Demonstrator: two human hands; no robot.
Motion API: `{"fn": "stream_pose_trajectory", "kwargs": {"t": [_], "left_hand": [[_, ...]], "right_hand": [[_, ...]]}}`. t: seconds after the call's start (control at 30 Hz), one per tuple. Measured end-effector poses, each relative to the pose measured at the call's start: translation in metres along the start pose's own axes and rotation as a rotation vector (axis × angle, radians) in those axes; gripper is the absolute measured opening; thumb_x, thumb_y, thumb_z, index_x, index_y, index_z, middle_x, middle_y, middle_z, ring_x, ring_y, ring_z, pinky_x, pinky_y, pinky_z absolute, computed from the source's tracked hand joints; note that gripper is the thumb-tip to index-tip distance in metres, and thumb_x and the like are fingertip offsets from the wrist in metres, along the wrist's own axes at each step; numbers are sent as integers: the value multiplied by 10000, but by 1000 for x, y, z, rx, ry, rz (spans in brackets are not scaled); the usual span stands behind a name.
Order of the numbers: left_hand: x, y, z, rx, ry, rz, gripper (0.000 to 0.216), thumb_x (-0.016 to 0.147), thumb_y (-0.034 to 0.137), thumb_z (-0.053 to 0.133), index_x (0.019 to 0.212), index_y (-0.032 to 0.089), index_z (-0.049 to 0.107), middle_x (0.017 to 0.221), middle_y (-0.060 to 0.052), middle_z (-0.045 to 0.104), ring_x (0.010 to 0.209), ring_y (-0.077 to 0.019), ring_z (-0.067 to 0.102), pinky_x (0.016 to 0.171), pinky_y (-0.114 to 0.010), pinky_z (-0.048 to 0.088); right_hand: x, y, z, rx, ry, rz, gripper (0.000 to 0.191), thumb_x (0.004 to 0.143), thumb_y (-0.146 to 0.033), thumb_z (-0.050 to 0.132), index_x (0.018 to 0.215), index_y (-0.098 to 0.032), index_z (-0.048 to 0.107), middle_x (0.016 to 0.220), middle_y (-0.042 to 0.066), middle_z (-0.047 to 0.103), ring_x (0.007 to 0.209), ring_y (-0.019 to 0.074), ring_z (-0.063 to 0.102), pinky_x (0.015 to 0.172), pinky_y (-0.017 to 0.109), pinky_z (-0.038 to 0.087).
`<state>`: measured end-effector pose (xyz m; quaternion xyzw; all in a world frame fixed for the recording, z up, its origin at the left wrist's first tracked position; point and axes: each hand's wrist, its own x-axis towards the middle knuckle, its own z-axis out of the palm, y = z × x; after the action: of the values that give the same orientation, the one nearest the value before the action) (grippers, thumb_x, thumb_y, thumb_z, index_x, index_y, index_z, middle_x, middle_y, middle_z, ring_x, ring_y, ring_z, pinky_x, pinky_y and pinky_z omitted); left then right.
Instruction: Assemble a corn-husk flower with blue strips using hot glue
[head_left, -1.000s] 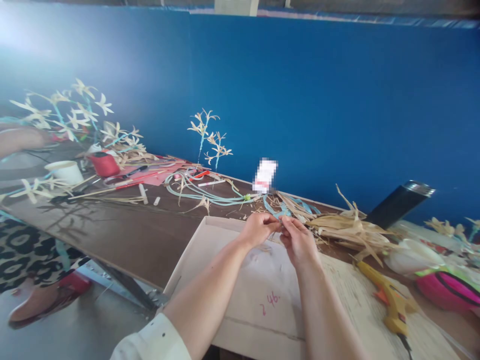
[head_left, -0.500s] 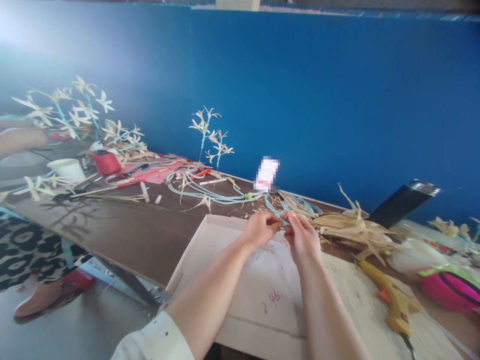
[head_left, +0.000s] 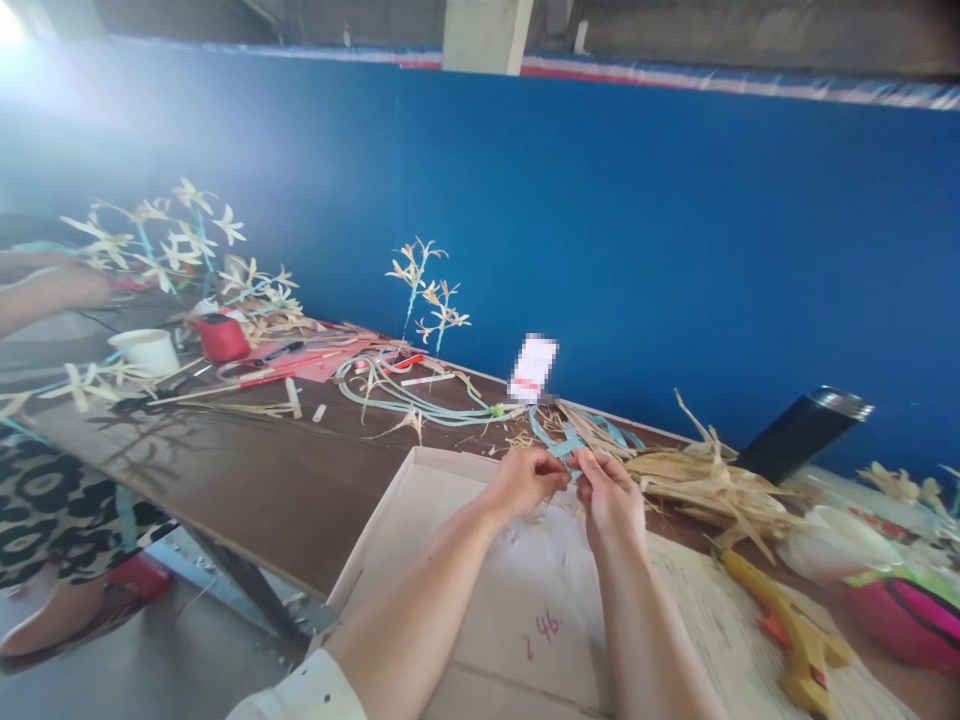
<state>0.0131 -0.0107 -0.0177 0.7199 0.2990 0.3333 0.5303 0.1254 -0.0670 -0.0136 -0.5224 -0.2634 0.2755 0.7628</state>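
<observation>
My left hand and my right hand are close together above the far part of a shallow cardboard tray. The fingers of each are pinched closed, and the fingertips almost meet. A light blue strip shows at the fingertips and just behind them. Whether it is gripped or lies behind is hard to tell, and anything small in the pinches is hidden. Beyond my right hand lies a heap of dry, straw-coloured husks.
A yellow glue gun lies at right, with a dark tilted flask and a pink pouch beyond. At left are blue-stemmed husk flowers, red thread, a white cup and another person's arm. A blue panel stands behind.
The camera view has tilted up a little, so everything sits lower in the picture. Both hands stay pinched close together, with only slight finger movement.
</observation>
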Motion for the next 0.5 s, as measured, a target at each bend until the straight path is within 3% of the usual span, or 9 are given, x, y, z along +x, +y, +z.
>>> {"fn": "stream_pose_trajectory", "kwargs": {"t": [0.17,0.27,0.4,0.5], "left_hand": [[1,2,-1,-92,-78,-43,347,627,412,675,818,123,693,744,-28,660,653,-115,541,617,-225,403],[1,4,-1,-199,-120,-88,437,675,512,613,837,110,672,790,-63,665,640,-111,525,557,-219,391],[1,1,0,-293,-117,-105,522,702,592,553,846,101,655,831,-95,670,629,-103,499,532,-214,365],[2,-3,1,-284,-90,-99,543,688,618,554,796,97,665,774,-78,657,564,-78,435,519,-214,322]], "right_hand": [[2,1,0,44,4,7,350,514,-407,812,636,-148,610,589,-2,599,372,20,287,354,192,170],[2,1,0,51,-15,17,350,533,-417,804,633,-146,607,530,-13,565,370,19,290,360,183,174],[-1,1,2,35,-16,40,347,556,-430,794,658,-155,608,382,-67,408,365,33,292,375,177,190],[-3,1,4,27,-22,44,358,539,-427,803,671,-155,612,422,-53,456,387,41,334,383,173,215]]}}
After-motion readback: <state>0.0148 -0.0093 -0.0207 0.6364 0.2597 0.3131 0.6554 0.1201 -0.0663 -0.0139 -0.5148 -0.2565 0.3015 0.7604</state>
